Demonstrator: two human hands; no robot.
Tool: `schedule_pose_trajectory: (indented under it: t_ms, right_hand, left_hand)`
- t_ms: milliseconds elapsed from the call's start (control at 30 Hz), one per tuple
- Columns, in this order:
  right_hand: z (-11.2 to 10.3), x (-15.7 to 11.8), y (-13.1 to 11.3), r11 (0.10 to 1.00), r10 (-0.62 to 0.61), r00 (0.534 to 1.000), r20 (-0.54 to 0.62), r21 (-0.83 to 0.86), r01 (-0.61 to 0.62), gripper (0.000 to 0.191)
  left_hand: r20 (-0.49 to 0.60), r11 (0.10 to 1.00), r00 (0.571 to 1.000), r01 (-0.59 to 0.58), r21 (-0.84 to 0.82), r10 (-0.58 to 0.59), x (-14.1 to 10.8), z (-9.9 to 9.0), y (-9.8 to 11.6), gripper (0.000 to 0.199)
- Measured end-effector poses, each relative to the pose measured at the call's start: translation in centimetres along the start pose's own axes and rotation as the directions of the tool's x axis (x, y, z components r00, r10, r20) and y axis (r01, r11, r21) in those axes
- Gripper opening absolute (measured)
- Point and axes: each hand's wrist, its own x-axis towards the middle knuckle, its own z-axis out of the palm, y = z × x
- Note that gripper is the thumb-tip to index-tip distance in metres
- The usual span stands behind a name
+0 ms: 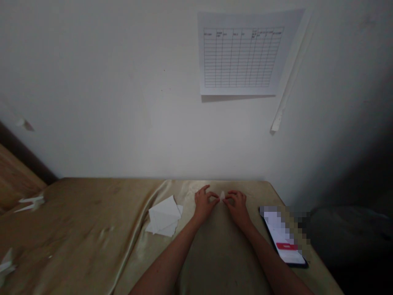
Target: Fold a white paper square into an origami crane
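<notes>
A small folded piece of white paper (pixel 222 196) stands between my two hands near the back of the cloth-covered table. My left hand (pixel 205 203) pinches its left side with thumb and forefinger, while the other fingers are lifted. On the opposite side, my right hand (pixel 237 205) grips it between thumb and curled forefinger. The paper's exact shape is too small to make out. Left of my left forearm lies a loose stack of white paper sheets (pixel 166 215), fanned at different angles.
A lit phone (pixel 284 239) lies at the table's right edge, partly pixelated. Folded white paper figures (pixel 34 201) rest on the gold cloth (pixel 89 233) at the left. A printed grid sheet (pixel 242 57) hangs on the wall behind the table. Wooden furniture (pixel 18 174) stands far left.
</notes>
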Motion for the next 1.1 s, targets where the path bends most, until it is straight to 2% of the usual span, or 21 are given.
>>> schedule_pose_trajectory:
  t_ms: [200, 467, 933, 1100]
  right_hand:
    - [0.03, -0.02, -0.08, 1.000, 0.023, 0.999, -0.030, 0.013, -0.022, 0.018]
    - [-0.30, 0.02, -0.31, 0.999, 0.000, 1.000, 0.010, 0.051, -0.001, 0.006]
    - [-0.14, 0.08, -0.14, 0.993, -0.014, 0.997, 0.081, 0.116, 0.005, 0.011]
    - [0.11, -0.16, -0.03, 0.998, 0.040, 0.999, 0.009, 0.052, -0.040, 0.012]
  left_hand:
    - [0.031, 1.000, 1.000, -0.001, -0.006, 0.001, -0.10, -0.21, 0.26, 0.010]
    - [-0.005, 1.000, 1.000, -0.007, -0.024, 0.007, -0.17, -0.18, 0.17, 0.008]
    - [-0.033, 1.000, 0.999, -0.021, 0.011, 0.022, -0.24, 0.54, -0.39, 0.011]
    - [-0.004, 0.999, 1.000, -0.028, 0.036, 0.028, -0.18, 0.45, -0.35, 0.008]
